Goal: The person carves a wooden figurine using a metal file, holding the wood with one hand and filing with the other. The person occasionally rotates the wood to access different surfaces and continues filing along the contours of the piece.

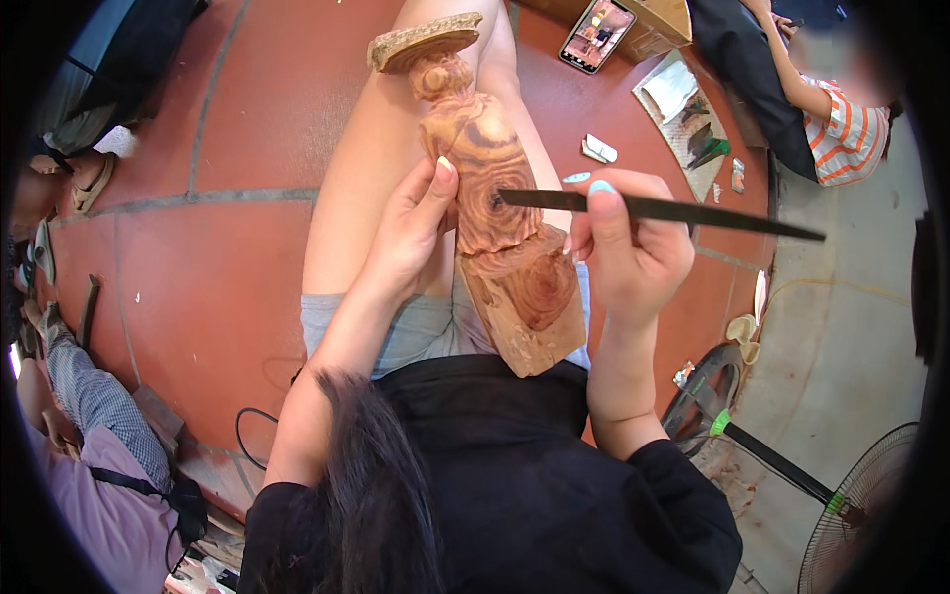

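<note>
A carved piece of reddish-brown wood (492,213) with swirling grain lies lengthwise over my lap and thighs. It has a round, rough-edged disc at the far end, a narrow neck, and a squared block close to my body. My left hand (418,210) grips the left side of its middle, thumb on top; the other fingers are partly hidden behind the wood. In my right hand (633,247) is a long, thin, dark flat file (722,215), pinched between thumb and fingers. Its blunt left end rests at a dark knot in the wood, while the tapered end points right.
A phone (597,37) leans against a cardboard box (661,22) at the far side. Right of my legs, a pale mat (714,166) holds small tools. A standing fan (871,510) is at lower right. Other people sit at the left and far right on the red-tiled floor (267,109).
</note>
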{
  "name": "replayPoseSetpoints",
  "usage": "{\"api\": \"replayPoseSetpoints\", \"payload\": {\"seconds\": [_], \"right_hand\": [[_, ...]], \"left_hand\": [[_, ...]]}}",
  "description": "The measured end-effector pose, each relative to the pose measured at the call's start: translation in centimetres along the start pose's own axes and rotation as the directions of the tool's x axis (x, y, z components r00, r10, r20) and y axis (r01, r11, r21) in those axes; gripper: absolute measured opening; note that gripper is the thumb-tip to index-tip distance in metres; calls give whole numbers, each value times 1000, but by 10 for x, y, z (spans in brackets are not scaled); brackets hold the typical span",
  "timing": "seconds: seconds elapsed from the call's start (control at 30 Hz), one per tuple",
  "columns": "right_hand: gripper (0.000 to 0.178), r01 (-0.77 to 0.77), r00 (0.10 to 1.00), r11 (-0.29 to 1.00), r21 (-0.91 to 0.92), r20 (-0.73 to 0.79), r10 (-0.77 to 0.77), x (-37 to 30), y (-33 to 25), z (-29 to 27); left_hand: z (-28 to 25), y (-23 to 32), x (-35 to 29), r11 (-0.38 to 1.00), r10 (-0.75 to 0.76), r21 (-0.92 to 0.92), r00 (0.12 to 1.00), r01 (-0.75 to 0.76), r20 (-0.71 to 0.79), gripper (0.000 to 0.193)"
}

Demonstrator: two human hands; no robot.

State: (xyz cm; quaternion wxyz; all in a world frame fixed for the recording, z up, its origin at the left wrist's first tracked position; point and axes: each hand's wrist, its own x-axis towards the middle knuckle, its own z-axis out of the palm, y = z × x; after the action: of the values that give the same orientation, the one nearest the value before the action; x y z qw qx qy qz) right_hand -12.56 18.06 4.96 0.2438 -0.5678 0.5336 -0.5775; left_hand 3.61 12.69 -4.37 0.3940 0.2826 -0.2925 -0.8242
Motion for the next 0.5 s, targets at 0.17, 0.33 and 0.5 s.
{"api": "replayPoseSetpoints", "payload": {"seconds": [0.17, 0.33, 0.5], "right_hand": [[11, 208, 961, 950, -234, -132, -243, -24, 19, -1], [17, 97, 957, 995, -2, -275, -94, -19, 10, 7], [20, 74, 966, 997, 14, -248, -68, -7, 6, 3]], "left_hand": [[0, 2, -1, 1000, -16, 18, 1000, 16, 17, 56], [-1, 2, 0, 1000, -19, 16, 1000, 18, 18, 55], [8, 5, -1, 998, 47, -34, 999, -48, -14, 52]]}}
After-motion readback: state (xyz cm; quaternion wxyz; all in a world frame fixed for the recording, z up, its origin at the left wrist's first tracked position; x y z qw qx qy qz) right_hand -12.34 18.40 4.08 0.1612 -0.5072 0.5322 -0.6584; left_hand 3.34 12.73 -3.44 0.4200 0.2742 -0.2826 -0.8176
